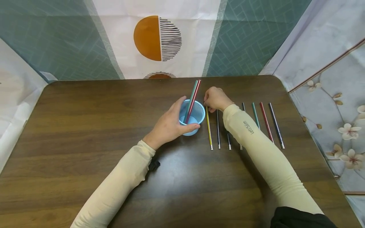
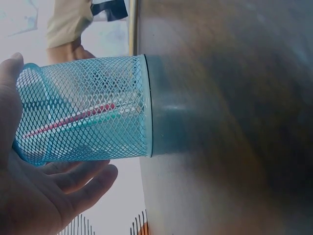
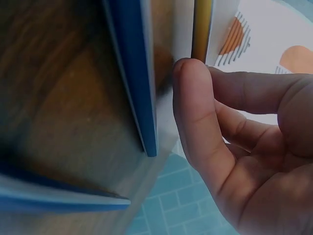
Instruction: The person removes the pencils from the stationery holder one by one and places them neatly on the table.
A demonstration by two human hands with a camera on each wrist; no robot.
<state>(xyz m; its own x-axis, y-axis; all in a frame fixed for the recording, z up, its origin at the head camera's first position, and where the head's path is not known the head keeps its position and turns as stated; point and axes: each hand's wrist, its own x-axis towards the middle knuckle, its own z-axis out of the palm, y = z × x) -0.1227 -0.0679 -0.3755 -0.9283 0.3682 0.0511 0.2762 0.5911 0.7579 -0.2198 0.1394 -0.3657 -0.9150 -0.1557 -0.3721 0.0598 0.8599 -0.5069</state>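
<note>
My left hand (image 1: 168, 125) holds a light blue mesh pencil cup (image 2: 83, 107) near its rim, thumb on the near side and fingers on the far side. The cup stands upright on the table. Inside it lean a teal pencil (image 1: 190, 103) and a red pencil (image 1: 195, 98). Just right of the cup, my right hand (image 1: 217, 98) pinches the far end of a yellow pencil (image 1: 209, 129) between thumb and index finger. That pencil's eraser end points toward me. In the right wrist view, a blue pencil (image 3: 132, 73) lies beside the pinching fingers.
More pencils lie in a row to the right, partly under my right forearm: a dark one (image 1: 218, 129), a teal one (image 1: 255, 115), a red one (image 1: 266, 122) and a dark blue one (image 1: 276, 125). The brown wooden table (image 1: 99, 126) ends at a patterned cloth (image 1: 74, 41).
</note>
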